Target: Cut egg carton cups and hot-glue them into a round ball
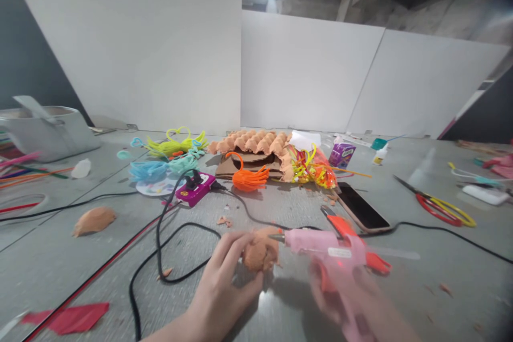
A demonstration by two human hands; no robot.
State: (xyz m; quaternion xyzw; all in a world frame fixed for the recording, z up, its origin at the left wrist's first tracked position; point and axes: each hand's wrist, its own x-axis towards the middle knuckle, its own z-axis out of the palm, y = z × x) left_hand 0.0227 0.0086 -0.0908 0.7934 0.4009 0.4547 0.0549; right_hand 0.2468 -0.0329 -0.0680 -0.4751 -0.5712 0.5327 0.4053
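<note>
My left hand grips a small tan, rough-edged piece that looks like cut egg carton, its fingers around the left side. In my right hand, blurred by motion, is a pink hot glue gun. The gun's metal nozzle points left and reaches the upper right of the carton piece; whether it touches cannot be made out. Behind the gun lies an orange utility knife with its blade end toward the back. A clear glue stick sticks out from the gun's rear.
A purple power strip trails black cables across the floor. Farther back are an egg carton, an orange pipe-cleaner bundle and blue ones. At right lie a phone and scissors; a red scrap is front left.
</note>
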